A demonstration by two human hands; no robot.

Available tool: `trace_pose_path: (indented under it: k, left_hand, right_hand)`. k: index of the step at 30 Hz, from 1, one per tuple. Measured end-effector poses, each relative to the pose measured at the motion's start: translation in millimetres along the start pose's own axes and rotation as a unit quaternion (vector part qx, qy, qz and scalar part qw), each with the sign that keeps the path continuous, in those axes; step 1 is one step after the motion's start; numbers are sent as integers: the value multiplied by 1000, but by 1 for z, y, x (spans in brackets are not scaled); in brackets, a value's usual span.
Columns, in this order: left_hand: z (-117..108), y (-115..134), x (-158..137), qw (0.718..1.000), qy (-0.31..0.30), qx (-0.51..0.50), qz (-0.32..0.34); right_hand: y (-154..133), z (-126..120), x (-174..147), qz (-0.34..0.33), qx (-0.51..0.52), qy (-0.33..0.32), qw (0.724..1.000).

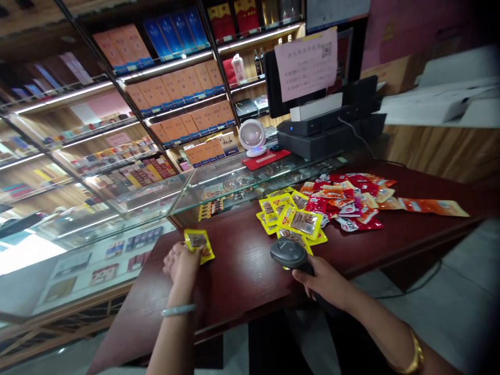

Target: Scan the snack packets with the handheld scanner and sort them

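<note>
My left hand point(182, 262) is at the left part of the dark red table, its fingers closed on a yellow snack packet point(200, 244) with a clear window. In my right hand point(326, 281) is a dark grey barcode scanner point(289, 252), its head pointing up and to the left. Just behind the scanner lies a pile of similar yellow snack packets point(300, 221), overlapping one another. The scanner's head covers part of the nearest packets. Red and orange snack packets point(351, 195) are heaped to the right of the yellow ones.
A long orange packet strip point(433, 206) reaches toward the table's right end. Behind the table point(238, 281) stands a glass display counter point(222, 182) with a small white fan point(252, 136) on it. A monitor with a pink paper sign point(307, 65) rises at the back right.
</note>
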State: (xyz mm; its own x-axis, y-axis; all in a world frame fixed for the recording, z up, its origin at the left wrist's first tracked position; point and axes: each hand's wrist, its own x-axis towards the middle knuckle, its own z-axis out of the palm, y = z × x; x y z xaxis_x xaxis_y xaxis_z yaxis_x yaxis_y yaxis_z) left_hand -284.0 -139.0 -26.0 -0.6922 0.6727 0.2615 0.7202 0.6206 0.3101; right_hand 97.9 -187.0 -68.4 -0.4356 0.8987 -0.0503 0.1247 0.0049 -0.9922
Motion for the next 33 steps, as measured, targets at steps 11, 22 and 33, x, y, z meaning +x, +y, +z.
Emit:
trace_pose_path:
  k: [11, 22, 33]
  left_hand:
    - [28, 144, -148, 937, -153, -8, 315]
    - [35, 131, -147, 950, -232, -82, 194]
    - [26, 89, -133, 964, -205, -82, 147]
  right_hand:
    - [17, -35, -18, 14, -5, 68, 998]
    - [21, -42, -20, 15, -31, 75, 997]
    - [-2, -16, 4, 0, -12, 11, 1000]
